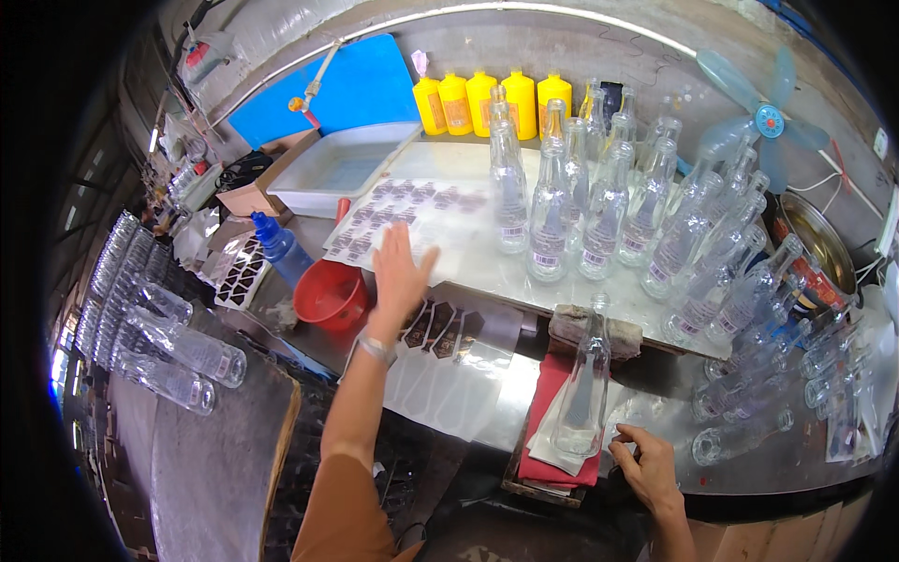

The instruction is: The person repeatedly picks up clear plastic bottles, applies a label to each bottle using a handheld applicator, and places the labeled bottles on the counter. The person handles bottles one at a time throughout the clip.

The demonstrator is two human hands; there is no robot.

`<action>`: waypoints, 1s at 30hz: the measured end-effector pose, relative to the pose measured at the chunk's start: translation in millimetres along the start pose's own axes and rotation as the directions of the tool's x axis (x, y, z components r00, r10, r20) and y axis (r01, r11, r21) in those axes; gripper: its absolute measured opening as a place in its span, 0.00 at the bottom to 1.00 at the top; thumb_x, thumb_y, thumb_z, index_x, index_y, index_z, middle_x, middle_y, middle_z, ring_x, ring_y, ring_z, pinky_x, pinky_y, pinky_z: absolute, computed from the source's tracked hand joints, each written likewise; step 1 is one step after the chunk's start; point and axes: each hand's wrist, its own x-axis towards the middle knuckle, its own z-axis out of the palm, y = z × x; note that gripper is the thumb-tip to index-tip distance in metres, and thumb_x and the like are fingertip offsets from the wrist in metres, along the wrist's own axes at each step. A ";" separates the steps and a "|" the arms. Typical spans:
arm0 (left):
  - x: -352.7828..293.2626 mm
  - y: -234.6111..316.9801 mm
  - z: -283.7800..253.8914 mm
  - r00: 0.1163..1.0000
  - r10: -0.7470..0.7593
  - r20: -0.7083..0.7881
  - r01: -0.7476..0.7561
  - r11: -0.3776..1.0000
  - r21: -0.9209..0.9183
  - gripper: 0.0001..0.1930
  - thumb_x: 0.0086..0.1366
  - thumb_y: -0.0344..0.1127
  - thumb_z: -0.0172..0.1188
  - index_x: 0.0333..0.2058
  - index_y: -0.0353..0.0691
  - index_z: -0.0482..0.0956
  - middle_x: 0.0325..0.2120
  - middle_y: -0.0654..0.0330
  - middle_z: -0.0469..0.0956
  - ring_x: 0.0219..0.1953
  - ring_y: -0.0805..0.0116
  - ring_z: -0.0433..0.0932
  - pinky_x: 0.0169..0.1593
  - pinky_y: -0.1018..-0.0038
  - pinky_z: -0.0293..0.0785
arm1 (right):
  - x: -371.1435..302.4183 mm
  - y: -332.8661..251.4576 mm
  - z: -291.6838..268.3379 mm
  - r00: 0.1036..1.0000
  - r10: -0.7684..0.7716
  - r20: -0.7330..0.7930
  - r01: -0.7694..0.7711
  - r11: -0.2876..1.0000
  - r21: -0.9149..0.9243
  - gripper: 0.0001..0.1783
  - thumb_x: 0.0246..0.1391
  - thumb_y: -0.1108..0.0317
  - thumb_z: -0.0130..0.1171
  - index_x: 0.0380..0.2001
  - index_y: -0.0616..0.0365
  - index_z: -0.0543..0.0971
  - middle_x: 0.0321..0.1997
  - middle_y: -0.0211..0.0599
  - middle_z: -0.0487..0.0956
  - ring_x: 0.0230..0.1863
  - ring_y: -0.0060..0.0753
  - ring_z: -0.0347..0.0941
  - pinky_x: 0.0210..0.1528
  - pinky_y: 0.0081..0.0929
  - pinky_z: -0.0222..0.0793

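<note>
My left hand (403, 272) is open, fingers stretched out over the near edge of a sheet with dark printed decals (393, 211), beside a red bucket (331, 298). Whether it touches the sheet I cannot tell. A clear glass bottle (585, 393) lies on a red cloth (546, 393) and a pale cloth, its neck end at a worn block (571, 330). My right hand (649, 468) is just right of the bottle's base, fingers loosely bent and apart, holding nothing visible. Below my left wrist lies a clear film (440, 375) with several dark label shapes.
Clear bottles (552, 211) stand crowded on the raised board; others lie at right and on the left table (215, 450). A white water tub (351, 169), blue spray bottle (281, 248), yellow containers (479, 101) and a fan (768, 122) line the back and sides.
</note>
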 end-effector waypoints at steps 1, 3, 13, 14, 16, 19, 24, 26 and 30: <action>13.7 -10.6 5.4 0.997 -0.030 0.065 0.029 0.999 0.019 0.40 0.67 0.57 0.57 0.66 0.30 0.62 0.64 0.42 0.68 0.68 0.40 0.61 0.69 0.43 0.51 | 0.9 -2.0 0.0 1.000 0.006 -0.004 -0.006 1.000 0.014 0.18 0.54 0.66 0.67 0.45 0.66 0.82 0.37 0.45 0.85 0.28 0.43 0.81 0.32 0.34 0.75; 26.7 -24.4 9.0 0.977 -0.097 0.189 0.086 0.994 0.069 0.39 0.69 0.58 0.55 0.65 0.30 0.65 0.63 0.43 0.69 0.70 0.40 0.59 0.70 0.40 0.47 | 3.8 -7.2 0.9 1.000 0.014 -0.008 -0.013 0.999 0.044 0.18 0.53 0.67 0.68 0.45 0.66 0.82 0.37 0.44 0.85 0.27 0.41 0.81 0.29 0.32 0.74; -35.5 19.5 -45.6 0.951 0.289 0.110 -0.278 0.955 -0.104 0.36 0.55 0.35 0.71 0.62 0.33 0.69 0.62 0.42 0.69 0.67 0.42 0.64 0.69 0.56 0.59 | -10.6 -8.1 7.6 0.997 -0.038 0.071 0.034 0.998 0.057 0.38 0.46 0.65 0.74 0.61 0.62 0.73 0.42 0.37 0.82 0.24 0.32 0.76 0.28 0.29 0.72; -31.3 11.0 -41.9 0.947 0.315 0.066 -0.307 0.946 -0.104 0.31 0.56 0.30 0.68 0.59 0.34 0.72 0.61 0.44 0.72 0.64 0.45 0.68 0.66 0.57 0.64 | -10.3 -11.0 11.6 0.995 -0.098 0.035 0.098 0.995 0.006 0.39 0.46 0.65 0.74 0.62 0.62 0.72 0.41 0.38 0.81 0.26 0.34 0.77 0.28 0.30 0.73; -30.1 -10.0 -26.3 0.958 0.287 -0.017 -0.281 0.921 -0.270 0.18 0.59 0.28 0.66 0.49 0.37 0.80 0.52 0.50 0.80 0.57 0.51 0.76 0.60 0.61 0.71 | -10.5 -14.4 23.0 0.976 -0.212 -0.045 0.206 0.973 -0.101 0.41 0.45 0.64 0.74 0.63 0.61 0.70 0.41 0.38 0.80 0.28 0.40 0.77 0.30 0.34 0.74; -40.4 4.7 -34.0 0.964 0.229 -0.134 -0.261 0.909 -0.326 0.04 0.62 0.28 0.65 0.36 0.37 0.83 0.35 0.55 0.84 0.39 0.52 0.82 0.45 0.64 0.76 | -8.2 -11.7 35.5 0.978 -0.186 -0.091 0.169 0.970 -0.176 0.41 0.44 0.66 0.72 0.63 0.60 0.70 0.39 0.41 0.79 0.34 0.47 0.78 0.33 0.39 0.74; -84.7 69.9 -52.8 0.901 -0.083 0.425 0.418 0.426 -0.802 0.14 0.71 0.30 0.60 0.52 0.31 0.81 0.41 0.63 0.85 0.42 0.82 0.77 0.47 0.83 0.73 | -7.4 -15.1 38.4 0.967 -0.222 -0.125 0.190 0.955 -0.226 0.40 0.44 0.65 0.72 0.63 0.60 0.71 0.36 0.39 0.78 0.30 0.45 0.78 0.30 0.38 0.73; -100.1 124.0 -83.6 0.938 0.037 0.344 0.273 0.530 -0.803 0.16 0.68 0.27 0.62 0.54 0.34 0.81 0.48 0.57 0.83 0.50 0.72 0.80 0.55 0.76 0.73 | -7.8 -18.4 37.4 0.959 -0.246 -0.144 0.210 0.951 -0.229 0.41 0.44 0.64 0.73 0.63 0.60 0.71 0.35 0.38 0.78 0.28 0.43 0.78 0.28 0.37 0.72; -129.0 196.5 -138.0 0.847 0.496 0.189 -0.326 0.766 -0.554 0.29 0.60 0.34 0.70 0.60 0.38 0.75 0.64 0.48 0.70 0.66 0.51 0.69 0.68 0.56 0.63 | -8.6 -24.7 35.7 0.962 -0.240 -0.128 0.199 0.941 -0.273 0.41 0.44 0.62 0.73 0.63 0.61 0.71 0.35 0.37 0.78 0.27 0.42 0.78 0.28 0.36 0.73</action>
